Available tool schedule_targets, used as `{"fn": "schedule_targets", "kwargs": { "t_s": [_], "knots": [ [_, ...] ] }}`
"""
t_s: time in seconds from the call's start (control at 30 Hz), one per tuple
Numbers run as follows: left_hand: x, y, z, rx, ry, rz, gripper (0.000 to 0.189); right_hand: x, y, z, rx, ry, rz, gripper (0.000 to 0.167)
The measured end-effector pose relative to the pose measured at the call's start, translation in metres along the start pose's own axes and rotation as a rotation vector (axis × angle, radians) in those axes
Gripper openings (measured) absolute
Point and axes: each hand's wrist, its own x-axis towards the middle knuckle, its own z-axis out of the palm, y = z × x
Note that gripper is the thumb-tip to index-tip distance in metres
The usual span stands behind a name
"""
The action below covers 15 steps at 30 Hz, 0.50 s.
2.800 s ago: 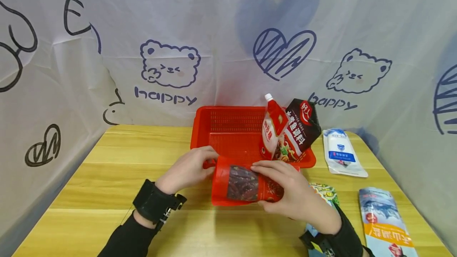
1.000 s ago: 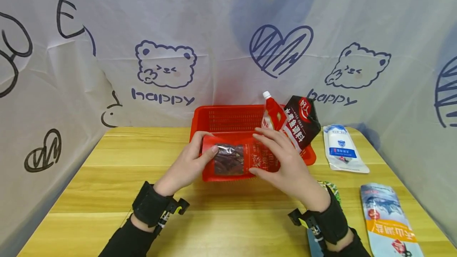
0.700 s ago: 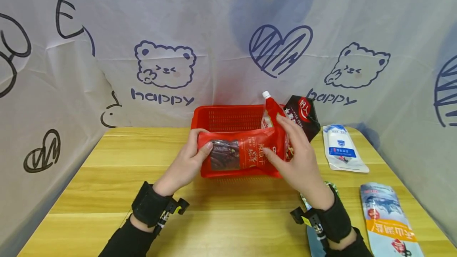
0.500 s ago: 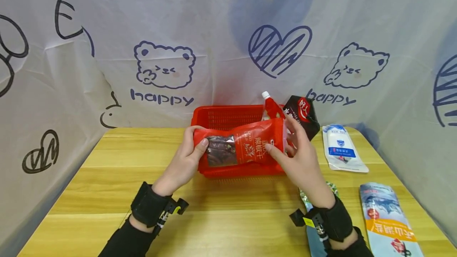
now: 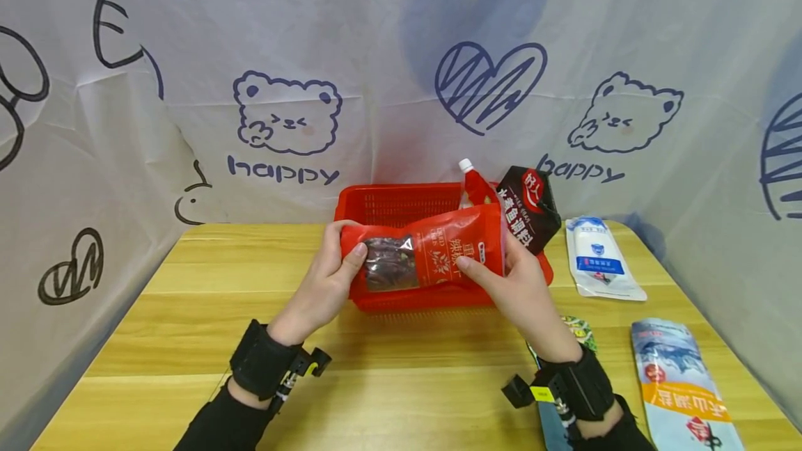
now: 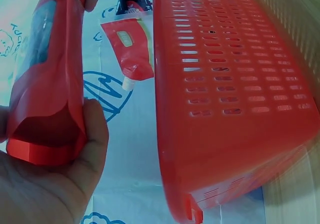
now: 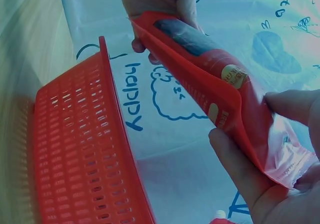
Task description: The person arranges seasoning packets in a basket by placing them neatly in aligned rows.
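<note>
A red packet of dried chillies (image 5: 432,250) with a clear window spans the space between my hands, over the front of a red plastic basket (image 5: 401,211). My left hand (image 5: 322,277) grips its left end, thumb on the front face. At the other end my right hand (image 5: 523,291) pinches the packet with its thumb in front and fingers behind. The right wrist view shows the packet's (image 7: 200,81) folded side and a clear sealed edge by my right hand. In the left wrist view its bottom fold (image 6: 47,129) faces the camera, beside the basket (image 6: 225,139).
A red spouted pouch (image 5: 477,190) and a black seasoning bag (image 5: 535,207) stand in the basket's right end. On the wooden table (image 5: 401,395) to the right lie a white-and-blue packet (image 5: 598,263), a blue-and-orange salt packet (image 5: 686,388) and a green-blue packet (image 5: 579,333) partly under my right arm.
Both hands have lifted the chilli packet from the table side to over the basket's front. My right hand has shifted to the packet's right end, and its printed face has turned toward the head camera.
</note>
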Motion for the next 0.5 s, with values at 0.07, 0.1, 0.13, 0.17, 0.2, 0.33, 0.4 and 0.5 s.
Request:
{"fn": "schedule_targets", "kwargs": {
  "t_s": [0.07,0.1,0.13,0.17,0.2,0.33,0.4,0.5],
  "knots": [
    [0.0,0.0,0.0,0.004,-0.009,-0.005,0.038,0.0,0.0,0.0,-0.001,0.007,0.002,0.065],
    [0.0,0.0,0.0,0.004,-0.011,-0.007,0.038,0.0,0.0,-0.001,-0.005,0.011,0.0,0.064],
    [0.0,0.001,0.0,0.004,-0.013,-0.009,0.039,-0.001,0.0,-0.001,-0.014,0.019,0.0,0.064],
    [0.0,0.001,0.0,0.002,-0.017,-0.012,0.041,-0.001,-0.001,-0.002,-0.021,0.026,-0.002,0.064],
    [0.0,0.001,0.0,0.001,-0.021,-0.015,0.043,-0.001,-0.001,-0.002,-0.028,0.032,-0.007,0.064],
    [0.0,0.003,-0.003,0.027,-0.03,-0.022,0.052,-0.002,-0.002,-0.006,-0.052,0.044,-0.032,0.061],
    [-0.001,0.004,-0.005,0.069,-0.03,-0.009,0.055,-0.002,-0.002,-0.008,-0.06,0.033,-0.042,0.059],
    [-0.001,0.006,-0.008,0.159,-0.025,0.032,0.057,-0.003,-0.005,-0.011,-0.076,0.002,-0.039,0.058]
  ]
}}
